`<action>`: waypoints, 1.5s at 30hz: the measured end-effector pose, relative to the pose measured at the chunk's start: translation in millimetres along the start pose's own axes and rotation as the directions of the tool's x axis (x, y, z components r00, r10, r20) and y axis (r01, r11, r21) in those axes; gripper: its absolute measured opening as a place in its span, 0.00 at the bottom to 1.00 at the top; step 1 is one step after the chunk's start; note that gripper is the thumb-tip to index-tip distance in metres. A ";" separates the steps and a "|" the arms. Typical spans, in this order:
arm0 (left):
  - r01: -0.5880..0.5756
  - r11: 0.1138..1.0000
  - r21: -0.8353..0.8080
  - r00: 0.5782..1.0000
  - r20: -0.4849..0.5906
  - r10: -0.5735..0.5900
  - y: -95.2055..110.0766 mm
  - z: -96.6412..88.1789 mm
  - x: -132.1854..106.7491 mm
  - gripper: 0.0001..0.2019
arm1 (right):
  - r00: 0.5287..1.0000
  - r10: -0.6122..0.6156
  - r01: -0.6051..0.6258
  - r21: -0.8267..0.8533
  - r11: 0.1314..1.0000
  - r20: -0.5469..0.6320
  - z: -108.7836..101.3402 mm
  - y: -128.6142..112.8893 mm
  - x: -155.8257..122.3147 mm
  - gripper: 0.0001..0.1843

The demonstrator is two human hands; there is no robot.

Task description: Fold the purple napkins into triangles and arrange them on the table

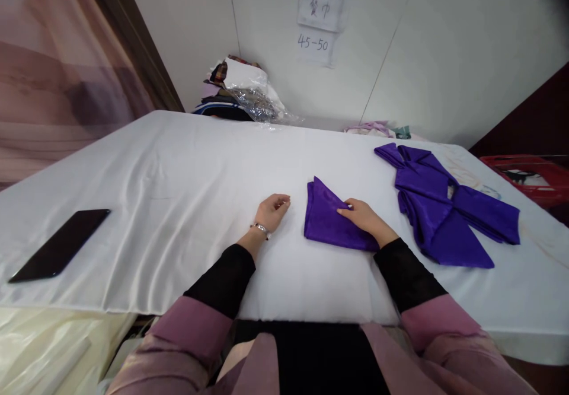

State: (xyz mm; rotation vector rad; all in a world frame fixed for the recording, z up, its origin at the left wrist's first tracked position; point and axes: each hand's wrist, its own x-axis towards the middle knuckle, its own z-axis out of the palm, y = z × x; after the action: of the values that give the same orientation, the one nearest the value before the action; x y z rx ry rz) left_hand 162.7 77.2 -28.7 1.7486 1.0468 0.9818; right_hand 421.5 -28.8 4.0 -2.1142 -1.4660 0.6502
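Observation:
A folded purple cloth napkin [331,220] lies on the white-covered table in front of me, with one pointed corner sticking up at its far side. My right hand [362,214] grips its right part, thumb on top and the other fingers partly hidden behind the fabric. To the left of the napkin and apart from it, my left hand [272,211] hovers just over the tablecloth. Its fingers are loosely bent, a small gap shows between thumb and fingertips, and nothing is in it. A bracelet [262,229] circles that wrist.
Several folded purple napkins [440,205] overlap in a heap at the right. A black tablet-like slab [60,245] lies at the left on the white tablecloth [178,205]. Bagged fabrics [246,92] sit behind the table by the wall. A red crate [528,178] stands beyond the right edge.

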 end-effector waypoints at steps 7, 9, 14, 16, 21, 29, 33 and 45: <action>-0.377 0.894 0.243 0.902 0.314 0.295 30.1 11.9 -27.4 0.22 | 0.952 0.178 -0.299 0.621 0.725 0.250 10.0 0.3 -5.1 0.13; -0.479 0.828 0.291 0.856 0.365 0.367 36.0 14.9 -34.8 0.26 | 0.948 0.207 -0.316 0.654 0.687 0.241 12.1 -0.5 -3.7 0.11; -0.660 0.665 0.348 0.725 0.526 0.445 37.8 23.8 -44.5 0.22 | 0.954 0.224 -0.301 0.644 0.703 0.201 14.5 -2.1 3.0 0.09; -0.685 0.618 0.387 0.709 0.551 0.441 36.2 26.7 -43.0 0.13 | 0.949 0.236 -0.314 0.663 0.680 0.208 13.2 -2.4 5.6 0.08; -0.624 0.591 0.511 0.780 0.454 0.431 31.3 15.9 -23.8 0.13 | 0.912 0.269 -0.410 0.729 0.548 0.310 10.1 -9.1 0.6 0.05; -0.089 0.850 0.519 0.978 -0.114 0.172 13.9 -29.1 2.0 0.21 | 0.817 -0.097 -0.480 0.763 0.434 0.569 55.1 -48.0 -69.8 0.12; -0.030 0.891 0.454 0.998 -0.043 0.056 22.7 -31.1 -20.7 0.15 | 0.735 -0.105 -0.478 0.622 0.620 0.670 44.1 -48.8 -87.9 0.14; -0.466 0.485 0.740 0.882 0.430 0.191 43.7 -14.3 -130.9 0.23 | 0.723 -0.688 0.667 -0.194 0.720 -0.068 22.7 0.8 -15.3 0.33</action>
State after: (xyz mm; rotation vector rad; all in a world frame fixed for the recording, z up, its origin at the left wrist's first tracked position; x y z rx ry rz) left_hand 116.1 -52.0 -8.8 2.8937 1.0619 0.3631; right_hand 403.1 -40.8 -12.4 -1.4798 -2.0872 0.0991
